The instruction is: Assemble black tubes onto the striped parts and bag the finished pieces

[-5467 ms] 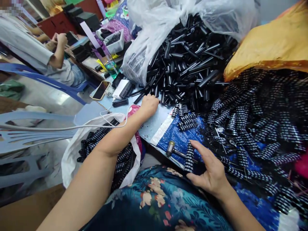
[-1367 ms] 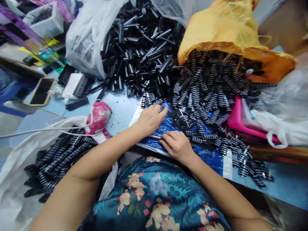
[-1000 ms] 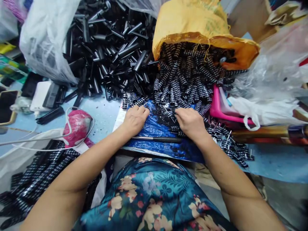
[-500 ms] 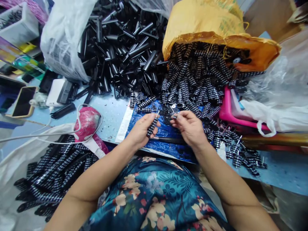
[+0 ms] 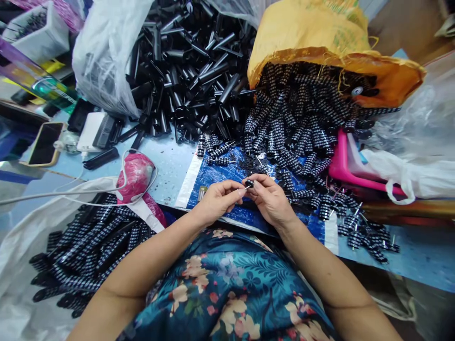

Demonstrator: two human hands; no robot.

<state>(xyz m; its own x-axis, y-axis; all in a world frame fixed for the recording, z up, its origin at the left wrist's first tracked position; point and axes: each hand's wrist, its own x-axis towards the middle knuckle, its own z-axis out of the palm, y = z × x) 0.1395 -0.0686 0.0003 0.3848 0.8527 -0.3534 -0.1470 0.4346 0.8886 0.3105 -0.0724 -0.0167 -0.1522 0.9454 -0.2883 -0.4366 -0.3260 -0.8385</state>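
My left hand (image 5: 221, 201) and my right hand (image 5: 270, 198) meet above the blue mat (image 5: 199, 174), both with fingers pinched. A thin metal pin (image 5: 246, 187) sticks out from my left fingers; the black white-checked grip it belongs to is mostly hidden in that hand. My right thumb and forefinger pinch a small black cap-like piece (image 5: 250, 183) at the tip of the pin. Whether the pin has entered it I cannot tell. Behind my hands, small dark washers (image 5: 249, 163) lie scattered near several checked grips (image 5: 275, 135).
Checked grips spill from a yellow sack (image 5: 309, 28). Plain black tubes (image 5: 192, 71) are heaped at the back. A pink tray (image 5: 355, 173) stands right; a white bag (image 5: 21, 255) of checked grips sits left. A phone (image 5: 46, 144) and white charger (image 5: 93, 132) lie at the left.
My hands were apart and have come together. The checked grip that showed upright in my left hand is now turned and mostly covered. My right hand has brought the small piece to the pin.
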